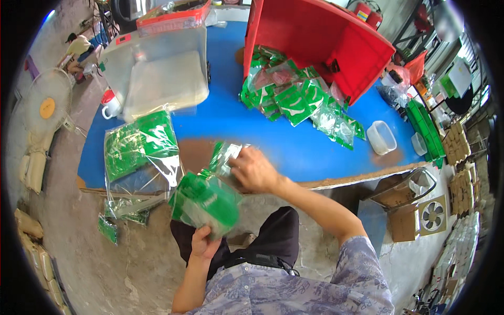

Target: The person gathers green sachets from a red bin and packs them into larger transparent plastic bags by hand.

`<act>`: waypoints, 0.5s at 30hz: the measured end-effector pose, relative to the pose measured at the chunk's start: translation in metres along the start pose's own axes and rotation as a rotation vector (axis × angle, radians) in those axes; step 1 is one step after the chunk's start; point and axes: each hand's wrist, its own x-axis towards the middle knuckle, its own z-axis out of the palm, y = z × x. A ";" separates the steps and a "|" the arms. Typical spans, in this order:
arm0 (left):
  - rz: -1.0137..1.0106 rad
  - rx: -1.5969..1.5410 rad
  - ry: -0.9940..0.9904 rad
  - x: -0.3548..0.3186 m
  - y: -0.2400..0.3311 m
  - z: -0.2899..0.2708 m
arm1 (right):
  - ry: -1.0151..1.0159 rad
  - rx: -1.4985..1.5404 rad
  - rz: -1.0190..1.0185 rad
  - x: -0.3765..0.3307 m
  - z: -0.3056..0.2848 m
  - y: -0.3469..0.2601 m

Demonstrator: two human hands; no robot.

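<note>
My left hand grips the lower end of a clear plastic bag holding green packets, held over my lap at the table's front edge. Closed fingers of my right hand pinch a small green and clear packet just above that bag's mouth. To the left, a large filled clear bag of green packets lies on the blue table, its loose end hanging over the edge. A heap of small green packets spills from a tipped red bin at the back.
A translucent tub stands at the back left beside a white mug with a red lid. A clear container sits on the right. Packets lie low at left. A fan stands left, and another person is far left.
</note>
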 end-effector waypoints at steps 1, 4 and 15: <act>-0.011 -0.005 0.043 0.000 -0.001 -0.003 | 0.078 0.079 -0.158 -0.007 0.004 -0.013; 0.034 0.039 0.217 0.003 -0.003 0.002 | 0.046 0.212 -0.069 -0.004 -0.005 0.006; 0.041 0.027 0.160 0.005 -0.010 -0.001 | 0.067 -0.276 0.324 -0.062 -0.018 0.066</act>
